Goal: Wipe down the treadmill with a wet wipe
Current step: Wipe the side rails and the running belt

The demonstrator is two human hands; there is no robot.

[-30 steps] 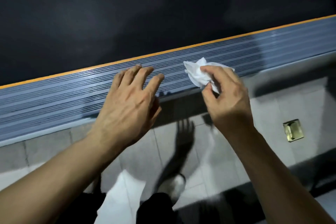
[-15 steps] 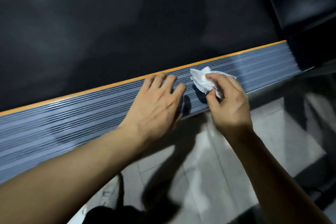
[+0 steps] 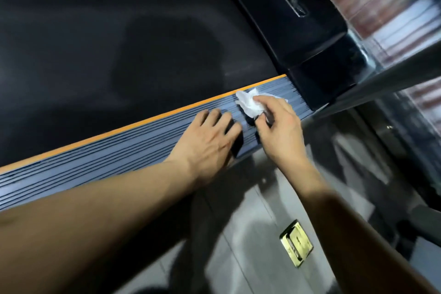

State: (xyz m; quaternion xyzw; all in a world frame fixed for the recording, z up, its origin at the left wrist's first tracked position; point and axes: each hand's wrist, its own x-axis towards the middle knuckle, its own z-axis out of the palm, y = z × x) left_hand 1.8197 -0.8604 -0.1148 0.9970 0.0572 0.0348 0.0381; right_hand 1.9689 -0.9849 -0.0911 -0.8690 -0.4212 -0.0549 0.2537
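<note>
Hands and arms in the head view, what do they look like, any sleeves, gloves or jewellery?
Both forearms are bare as far as the frame shows; no sleeves are visible. The left hand and the right hand wear no gloves, and no rings, watch or wristband show on either.

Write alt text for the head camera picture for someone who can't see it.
A right hand presses a crumpled white wet wipe onto the grey ribbed side rail of a treadmill, near the black motor cover. The left hand rests flat on the rail beside it.

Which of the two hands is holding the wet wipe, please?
The right hand pinches the wet wipe; the left hand lies flat and empty beside it.
</note>
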